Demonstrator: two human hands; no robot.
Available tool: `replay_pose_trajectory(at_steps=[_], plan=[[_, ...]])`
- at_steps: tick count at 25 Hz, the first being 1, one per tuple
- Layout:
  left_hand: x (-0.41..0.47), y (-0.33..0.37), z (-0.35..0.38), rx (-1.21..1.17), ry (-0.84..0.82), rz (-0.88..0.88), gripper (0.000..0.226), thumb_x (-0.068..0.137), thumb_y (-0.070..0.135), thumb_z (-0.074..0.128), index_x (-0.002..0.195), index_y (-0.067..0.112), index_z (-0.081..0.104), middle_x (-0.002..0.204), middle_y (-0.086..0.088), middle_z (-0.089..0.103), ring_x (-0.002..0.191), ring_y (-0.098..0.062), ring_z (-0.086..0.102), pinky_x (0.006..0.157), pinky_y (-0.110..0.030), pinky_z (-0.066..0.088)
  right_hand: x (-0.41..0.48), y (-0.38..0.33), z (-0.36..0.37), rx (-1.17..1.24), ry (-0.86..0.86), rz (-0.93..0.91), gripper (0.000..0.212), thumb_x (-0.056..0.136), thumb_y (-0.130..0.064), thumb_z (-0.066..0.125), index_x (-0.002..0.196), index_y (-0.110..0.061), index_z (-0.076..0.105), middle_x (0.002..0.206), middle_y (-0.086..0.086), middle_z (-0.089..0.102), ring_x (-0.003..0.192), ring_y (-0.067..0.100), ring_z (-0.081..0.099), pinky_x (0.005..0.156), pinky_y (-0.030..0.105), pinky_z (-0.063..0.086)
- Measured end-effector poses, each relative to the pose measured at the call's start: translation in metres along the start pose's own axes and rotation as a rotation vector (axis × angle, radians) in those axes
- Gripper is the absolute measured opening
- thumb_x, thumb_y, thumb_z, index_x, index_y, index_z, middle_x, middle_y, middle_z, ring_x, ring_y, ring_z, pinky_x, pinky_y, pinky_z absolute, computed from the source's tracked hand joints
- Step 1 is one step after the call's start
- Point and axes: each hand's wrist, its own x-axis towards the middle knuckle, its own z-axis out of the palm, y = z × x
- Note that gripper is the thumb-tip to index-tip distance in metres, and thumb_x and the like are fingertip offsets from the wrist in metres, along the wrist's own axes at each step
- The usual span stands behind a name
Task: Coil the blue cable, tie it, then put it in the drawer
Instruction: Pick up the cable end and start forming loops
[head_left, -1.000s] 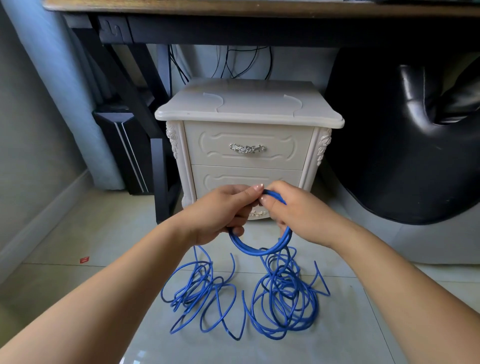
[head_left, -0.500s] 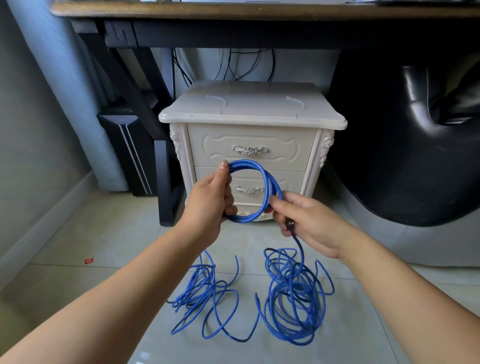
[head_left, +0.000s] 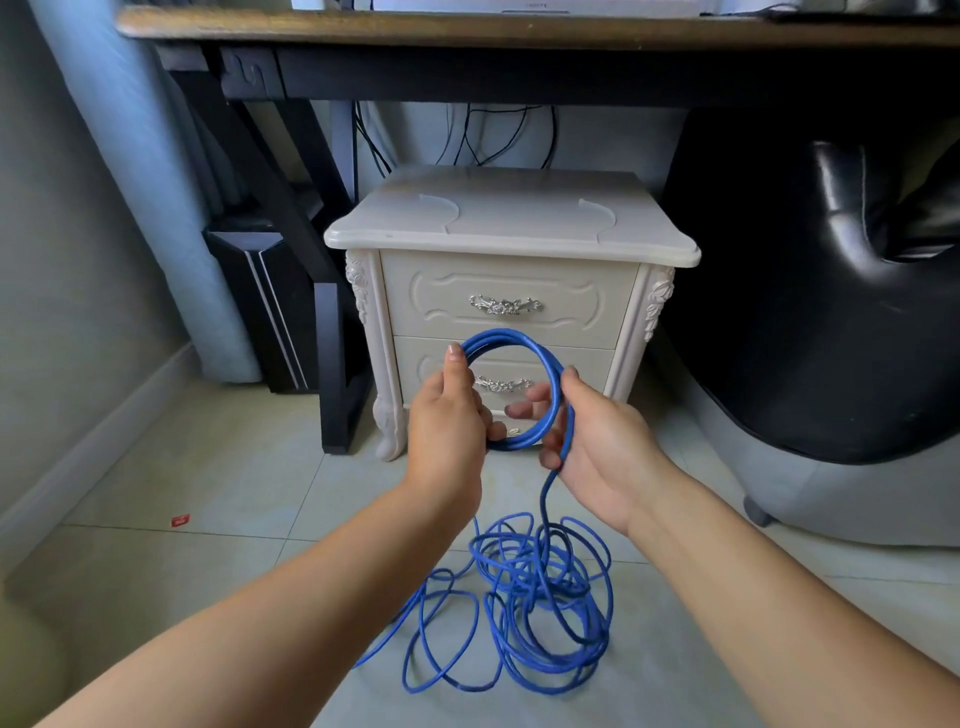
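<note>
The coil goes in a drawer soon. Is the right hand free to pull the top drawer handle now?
Probably not yet: the right hand holds the blue cable, though nothing blocks the handle.

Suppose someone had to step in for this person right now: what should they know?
The left hand grips a small coil of the blue cable in front of the nightstand.
The right hand holds the strand feeding it.
Done: a few loops.
Left: most of the cable lies tangled on the floor; coil it, tie it, open a drawer (both are shut) and put it in.
</note>
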Motion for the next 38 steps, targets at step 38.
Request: replay_pose_trajectory(at_steps=[38], plan=[[0.015, 0.025, -0.017, -0.010, -0.323, 0.030, 0.032, 0.101, 0.025, 0.050, 0.072, 0.019, 0.040, 0.052, 0.008, 0.023, 0.042, -0.006, 0.018, 0.037, -0.016, 0.019, -0.011, -0.022, -0.034, -0.682, -0.291, -0.125, 0.010, 0.096, -0.022, 0.058, 0.092, -0.016, 0.064, 0.084, 0.007, 0.071, 0.057, 0.000, 0.062, 0.051, 0.006, 0.041]])
